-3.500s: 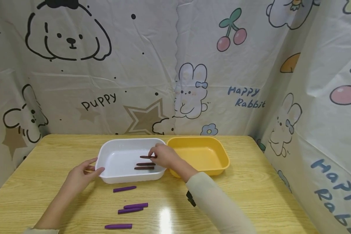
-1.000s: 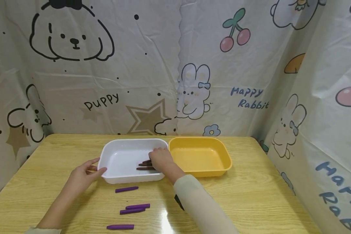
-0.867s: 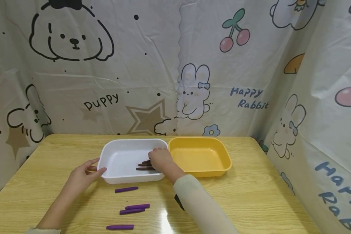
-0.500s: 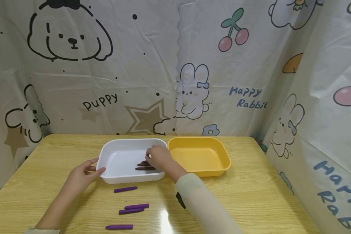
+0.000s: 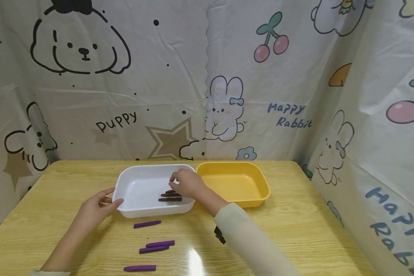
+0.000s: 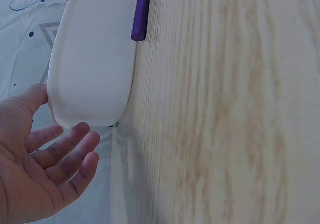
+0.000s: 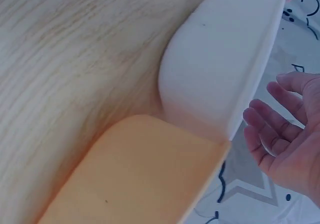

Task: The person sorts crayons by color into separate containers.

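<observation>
Three dark brown sticks (image 5: 170, 199), crayon-looking things, are lying in the white tray (image 5: 138, 193), bunched toward its right end and roughly side by side. The far one is partly hidden by the right hand (image 5: 189, 184), so I can't see its full length.

That hand hangs over the right end of the white tray, just above the brown sticks. Its fingers are loosely bent and slightly apart, with a gap between them in the right wrist view. The left hand (image 5: 94, 209) is at the white tray's left end and has a light grip there: thumb hooked over the rim, other fingers outside against the end wall, a bit fanned out.

As for containers, a yellow tray (image 5: 227, 187) sits right next to the white tray on its right side, and the rims look like they touch. Four purple sticks (image 5: 154, 249) are on the surface (image 5: 289, 230) in front of the white tray: one just off its near wall, two lying right alongside each other farther out, and the last one farthest from it.

Room-wise, the wood runs well out to the left of the white tray and to the right past the yellow one. Behind the white tray the far edge is pretty near, and printed fabric (image 5: 179, 84) rises past that.
</observation>
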The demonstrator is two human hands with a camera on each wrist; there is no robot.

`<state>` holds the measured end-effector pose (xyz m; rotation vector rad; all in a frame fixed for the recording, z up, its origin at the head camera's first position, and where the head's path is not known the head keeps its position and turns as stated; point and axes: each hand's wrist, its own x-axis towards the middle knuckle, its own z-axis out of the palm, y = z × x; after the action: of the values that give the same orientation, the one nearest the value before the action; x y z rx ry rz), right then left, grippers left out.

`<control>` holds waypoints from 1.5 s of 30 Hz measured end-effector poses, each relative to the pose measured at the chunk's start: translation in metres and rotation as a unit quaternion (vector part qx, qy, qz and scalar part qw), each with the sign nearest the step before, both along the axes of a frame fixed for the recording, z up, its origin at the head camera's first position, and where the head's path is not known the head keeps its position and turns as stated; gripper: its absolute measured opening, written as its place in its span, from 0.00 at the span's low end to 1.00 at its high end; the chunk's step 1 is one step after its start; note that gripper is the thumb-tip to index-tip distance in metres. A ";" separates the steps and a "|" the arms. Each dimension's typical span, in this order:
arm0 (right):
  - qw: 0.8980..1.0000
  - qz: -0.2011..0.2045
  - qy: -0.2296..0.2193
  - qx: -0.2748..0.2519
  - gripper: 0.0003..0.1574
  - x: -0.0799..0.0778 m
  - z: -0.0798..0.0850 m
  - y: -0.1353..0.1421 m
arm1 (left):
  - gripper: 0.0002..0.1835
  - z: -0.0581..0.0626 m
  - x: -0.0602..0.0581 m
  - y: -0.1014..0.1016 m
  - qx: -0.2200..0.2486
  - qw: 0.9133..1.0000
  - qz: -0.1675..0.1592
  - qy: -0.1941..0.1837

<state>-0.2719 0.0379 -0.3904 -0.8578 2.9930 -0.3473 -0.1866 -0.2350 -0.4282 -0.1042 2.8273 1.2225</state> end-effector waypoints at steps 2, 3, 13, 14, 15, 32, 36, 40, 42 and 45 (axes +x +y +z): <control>1.000 0.005 0.001 -0.007 0.12 0.002 0.003 0.002 | 0.42 0.000 0.000 0.000 -0.001 1.000 0.001 0.000; 1.000 0.007 0.001 -0.012 0.12 0.004 0.004 0.003 | 0.42 0.000 0.000 0.001 0.000 1.000 0.001 0.000; 0.999 0.014 0.003 -0.048 0.13 0.025 0.021 0.016 | 0.43 -0.001 -0.001 0.000 -0.001 1.000 0.001 -0.005; 0.999 0.013 0.003 -0.053 0.13 0.027 0.023 0.018 | 0.43 -0.001 -0.001 0.000 -0.001 1.000 0.001 -0.006; 0.998 0.011 0.002 -0.059 0.13 0.028 0.024 0.019 | 0.43 -0.001 -0.001 0.000 -0.001 1.000 0.001 -0.007; 0.993 -0.016 -0.026 -0.114 0.13 0.041 0.033 0.055 | 0.44 -0.003 -0.001 0.001 -0.005 1.000 0.007 -0.011; 0.989 -0.026 -0.036 -0.143 0.12 0.043 0.033 0.064 | 0.44 -0.003 -0.002 0.001 -0.005 1.000 0.007 -0.014; 0.985 -0.035 -0.040 -0.165 0.12 0.043 0.032 0.072 | 0.45 -0.004 -0.003 0.001 -0.004 1.000 0.008 -0.018; 0.984 -0.038 -0.042 -0.171 0.11 0.042 0.032 0.076 | 0.45 -0.004 -0.003 0.000 -0.003 1.000 0.008 -0.019; 0.982 -0.046 -0.044 -0.180 0.11 0.042 0.030 0.083 | 0.45 -0.003 -0.002 0.001 -0.003 1.000 0.008 -0.019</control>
<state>-0.2304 0.1209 -0.3601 -0.6961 2.9386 -0.9237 -0.1890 -0.2343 -0.4312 -0.1505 2.8036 1.2012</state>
